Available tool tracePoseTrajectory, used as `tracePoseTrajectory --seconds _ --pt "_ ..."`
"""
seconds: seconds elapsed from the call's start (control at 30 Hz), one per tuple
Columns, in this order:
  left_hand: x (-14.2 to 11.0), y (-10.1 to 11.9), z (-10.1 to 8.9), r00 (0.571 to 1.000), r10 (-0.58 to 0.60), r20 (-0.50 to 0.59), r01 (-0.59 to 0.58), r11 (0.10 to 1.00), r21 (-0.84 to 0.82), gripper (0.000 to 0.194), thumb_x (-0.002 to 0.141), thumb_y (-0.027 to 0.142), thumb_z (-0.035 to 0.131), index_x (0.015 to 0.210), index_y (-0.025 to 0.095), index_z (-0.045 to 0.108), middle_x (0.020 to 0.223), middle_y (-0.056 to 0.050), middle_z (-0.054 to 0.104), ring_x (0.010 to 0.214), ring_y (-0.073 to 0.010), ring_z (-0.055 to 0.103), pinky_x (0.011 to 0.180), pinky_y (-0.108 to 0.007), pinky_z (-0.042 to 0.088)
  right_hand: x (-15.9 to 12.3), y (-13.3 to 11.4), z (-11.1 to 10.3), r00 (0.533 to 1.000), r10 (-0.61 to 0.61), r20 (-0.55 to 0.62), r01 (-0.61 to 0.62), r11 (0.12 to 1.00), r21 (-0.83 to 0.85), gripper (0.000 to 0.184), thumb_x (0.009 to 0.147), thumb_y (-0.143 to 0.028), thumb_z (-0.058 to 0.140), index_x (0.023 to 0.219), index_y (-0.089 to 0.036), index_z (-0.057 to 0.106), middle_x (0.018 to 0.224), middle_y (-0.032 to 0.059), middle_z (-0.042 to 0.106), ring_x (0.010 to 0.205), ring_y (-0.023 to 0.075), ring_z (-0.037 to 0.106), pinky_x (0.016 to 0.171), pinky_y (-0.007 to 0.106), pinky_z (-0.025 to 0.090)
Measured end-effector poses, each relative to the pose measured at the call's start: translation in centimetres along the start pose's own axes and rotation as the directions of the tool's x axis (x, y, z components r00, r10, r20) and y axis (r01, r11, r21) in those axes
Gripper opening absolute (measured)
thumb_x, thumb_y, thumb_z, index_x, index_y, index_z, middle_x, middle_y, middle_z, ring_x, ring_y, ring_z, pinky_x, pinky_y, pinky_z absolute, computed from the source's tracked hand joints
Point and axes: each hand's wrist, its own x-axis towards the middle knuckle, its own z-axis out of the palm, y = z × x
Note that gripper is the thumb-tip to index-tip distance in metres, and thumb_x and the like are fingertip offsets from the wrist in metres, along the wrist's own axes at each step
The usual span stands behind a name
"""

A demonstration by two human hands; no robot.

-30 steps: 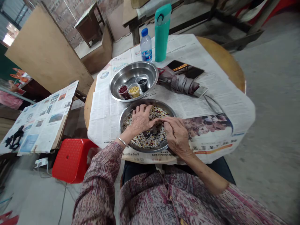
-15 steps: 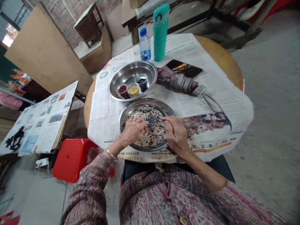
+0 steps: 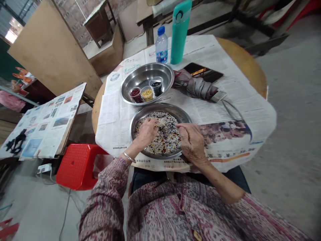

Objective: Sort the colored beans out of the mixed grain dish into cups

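A shallow steel tray (image 3: 187, 115) near my lap holds a mixed layer of white grains and dark, red and yellow beans (image 3: 163, 142). My left hand (image 3: 147, 130) reaches over its left side, fingers bent downward, slightly apart and touching the grains. At the right rim is my right hand (image 3: 192, 142), its index finger pointing inward and its thumb and fingers drawn together; whatever they hold is hidden. Behind the tray, a deeper steel basin (image 3: 127, 82) contains clear cups of red beans (image 3: 136, 95), yellow beans (image 3: 147, 95) and black beans (image 3: 156, 88).
Newspaper (image 3: 110, 124) covers the round table. A water bottle (image 3: 162, 47) and a teal flask (image 3: 180, 33) stand behind the basin. To the right lie a folded umbrella (image 3: 199, 88) and a dark phone (image 3: 208, 72). A red stool (image 3: 75, 165) is at the left.
My left hand has shifted up the tray and its fingers have loosened from a closer curl. My right hand stays by the right rim. The whole view has shifted slightly.
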Motion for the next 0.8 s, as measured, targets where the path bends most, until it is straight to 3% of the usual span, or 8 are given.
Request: tracePoseTrajectory --seconds 0.07,0.2,0.27,0.37,0.43,0.53,0.63,0.8 --pt "1.1 0.3 0.6 0.992 0.122 -0.005 -0.122 0.989 -0.079 0.027 0.095 0.006 0.05 0.116 0.016 0.064 0.116 -0.009 0.069 0.114 -0.0197 0.065 0.107 -0.038 0.051 0.0 -0.1 0.0 1.0 0.006 -0.005 -0.006 1.0 0.004 0.031 0.103 -0.036 0.043 0.1 -0.024 0.071 0.098 0.0076 0.075 0.095 0.0245 0.067 0.092 0.044 0.051" --pt "1.5 1.2 0.9 0.948 0.319 0.019 -0.31 0.933 -0.182 0.039 0.095 0.0 0.039 0.119 0.021 0.063 0.119 -0.005 0.071 0.115 -0.0167 0.065 0.107 -0.037 0.052 0.0 -0.2 -0.2 1.0 0.011 -0.013 -0.011 1.0 0.019 0.033 0.104 -0.035 0.04 0.103 -0.023 0.071 0.1 0.0087 0.075 0.097 0.0247 0.067 0.092 0.044 0.051" --pt "0.4 1.6 0.6 0.931 0.364 0.038 -0.355 0.923 -0.15 0.038 0.097 0.004 0.04 0.122 0.021 0.062 0.121 -0.006 0.069 0.117 -0.018 0.063 0.107 -0.039 0.053 0.0 -0.2 -0.3 1.0 0.013 -0.004 -0.013 1.0 0.02 0.033 0.104 -0.035 0.039 0.105 -0.023 0.07 0.102 0.0087 0.075 0.098 0.0245 0.067 0.093 0.044 0.051" --pt "-1.8 1.9 -0.2 0.894 0.434 0.112 -0.431 0.901 -0.051 0.024 0.099 0.022 0.054 0.121 0.022 0.064 0.125 -0.007 0.065 0.119 -0.0219 0.06 0.109 -0.043 0.052 0.0 -0.2 -0.3 1.0 0.005 -0.003 -0.005 1.0 0.014 0.034 0.104 -0.036 0.038 0.105 -0.023 0.07 0.102 0.0088 0.075 0.098 0.0246 0.067 0.093 0.045 0.051" --pt "-2.9 2.1 -0.4 0.856 0.489 0.166 -0.498 0.867 0.015 0.028 0.097 0.032 0.062 0.123 0.024 0.064 0.134 -0.007 0.061 0.125 -0.025 0.055 0.11 -0.045 0.049 0.0 -0.2 -0.3 1.0 0.004 -0.004 -0.004 1.0 0.007 0.034 0.104 -0.037 0.038 0.104 -0.023 0.07 0.101 0.0088 0.075 0.098 0.0248 0.067 0.093 0.045 0.051" --pt "-3.1 2.3 0.3 0.818 0.543 0.19 -0.569 0.812 0.131 0.037 0.097 0.033 0.061 0.134 0.027 0.06 0.15 -0.007 0.051 0.141 -0.0293 0.044 0.117 -0.051 0.04 -0.1 -0.1 -0.3 1.0 0.0 -0.003 0.0 1.0 0.011 0.034 0.105 -0.038 0.039 0.103 -0.023 0.07 0.102 0.0094 0.075 0.098 0.0251 0.067 0.093 0.045 0.051" --pt "-1.6 2.6 1.7 0.828 0.538 0.159 -0.561 0.795 0.232 0.039 0.101 0.03 0.053 0.14 0.023 0.054 0.154 -0.011 0.046 0.147 -0.0312 0.037 0.12 -0.056 0.033 -0.1 -0.1 -0.3 1.0 0.0 0.002 0.0 1.0 0.019 0.035 0.105 -0.038 0.038 0.104 -0.023 0.07 0.103 0.01 0.075 0.1 0.0253 0.068 0.095 0.046 0.051" --pt "1.2 2.8 2.0 0.892 0.436 0.122 -0.451 0.838 0.308 0.034 0.104 0.018 0.042 0.136 0.018 0.055 0.138 -0.015 0.054 0.127 -0.0283 0.053 0.099 -0.041 0.049 -0.1 -0.1 -0.3 1.0 0.014 0.017 -0.014 0.999 0.028 0.036 0.105 -0.037 0.038 0.107 -0.022 0.071 0.109 0.0115 0.075 0.106 0.0266 0.067 0.099 0.049 0.05"
